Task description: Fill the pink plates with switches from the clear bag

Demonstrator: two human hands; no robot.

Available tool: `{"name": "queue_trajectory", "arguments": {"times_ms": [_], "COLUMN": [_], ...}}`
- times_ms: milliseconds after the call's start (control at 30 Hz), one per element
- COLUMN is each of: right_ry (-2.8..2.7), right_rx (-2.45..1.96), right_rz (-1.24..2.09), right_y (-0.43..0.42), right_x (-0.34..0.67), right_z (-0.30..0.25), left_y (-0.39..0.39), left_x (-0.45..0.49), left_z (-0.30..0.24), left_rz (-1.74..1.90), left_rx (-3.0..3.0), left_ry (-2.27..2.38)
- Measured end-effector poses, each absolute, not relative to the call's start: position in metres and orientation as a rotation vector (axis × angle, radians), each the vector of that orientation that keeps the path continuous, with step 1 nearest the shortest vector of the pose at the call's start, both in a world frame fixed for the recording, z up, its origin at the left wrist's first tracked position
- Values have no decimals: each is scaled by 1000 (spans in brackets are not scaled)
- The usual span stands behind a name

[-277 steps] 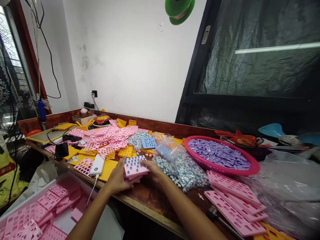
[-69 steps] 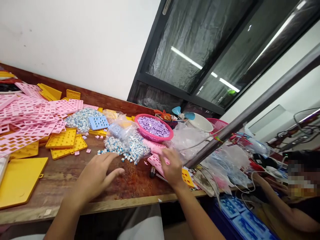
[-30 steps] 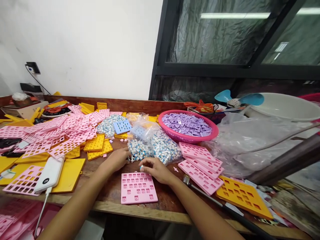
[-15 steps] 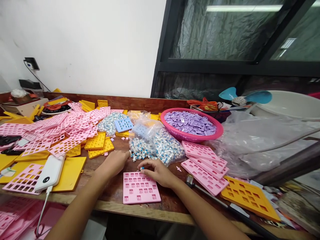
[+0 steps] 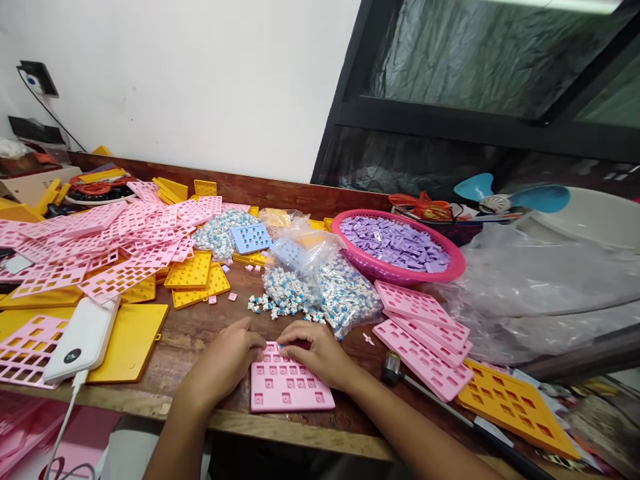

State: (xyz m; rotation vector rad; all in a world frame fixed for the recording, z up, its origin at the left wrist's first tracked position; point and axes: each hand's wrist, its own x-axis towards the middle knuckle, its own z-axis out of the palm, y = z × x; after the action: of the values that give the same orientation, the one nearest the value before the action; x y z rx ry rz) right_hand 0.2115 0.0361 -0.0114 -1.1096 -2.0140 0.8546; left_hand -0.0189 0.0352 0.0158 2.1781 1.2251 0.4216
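A pink plate with rows of square recesses [image 5: 293, 399] lies flat near the table's front edge. At its far left corner is my left hand [image 5: 225, 360], fingers closed together; whatever they hold is hidden. My right hand [image 5: 320, 352] reaches over the far right part of the plate, pinching a small white-and-blue piece like a key switch [image 5: 281, 345] above the far row. Just beyond both hands, more loose white-and-blue pieces [image 5: 287, 293] spill from a clear plastic bag [image 5: 345, 290].
Pink frames [image 5: 135, 233] and yellow plates [image 5: 195, 280] pile up on the left, near a white power bank [image 5: 85, 340] with a cable. A pink basket [image 5: 455, 270] of purple pieces stands behind. Stacked pink plates [image 5: 425, 347], a black-handled tool [image 5: 450, 410] and a yellow plate [image 5: 515, 407] lie right.
My left hand has come back from the loose pieces to the pink plate's far left corner. My right hand stays over the plate's far side. The view has shifted slightly.
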Motion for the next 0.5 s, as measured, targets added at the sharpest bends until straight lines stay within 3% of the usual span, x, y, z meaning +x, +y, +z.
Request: {"name": "queue_trajectory", "arguments": {"times_ms": [500], "right_ry": [-2070], "right_rx": [-1143], "right_rz": [604], "right_y": [30], "right_x": [193], "right_z": [-16], "left_y": [36], "left_x": [-16], "left_z": [9], "left_rz": [601], "left_rx": [2155], "left_ry": [1127]}}
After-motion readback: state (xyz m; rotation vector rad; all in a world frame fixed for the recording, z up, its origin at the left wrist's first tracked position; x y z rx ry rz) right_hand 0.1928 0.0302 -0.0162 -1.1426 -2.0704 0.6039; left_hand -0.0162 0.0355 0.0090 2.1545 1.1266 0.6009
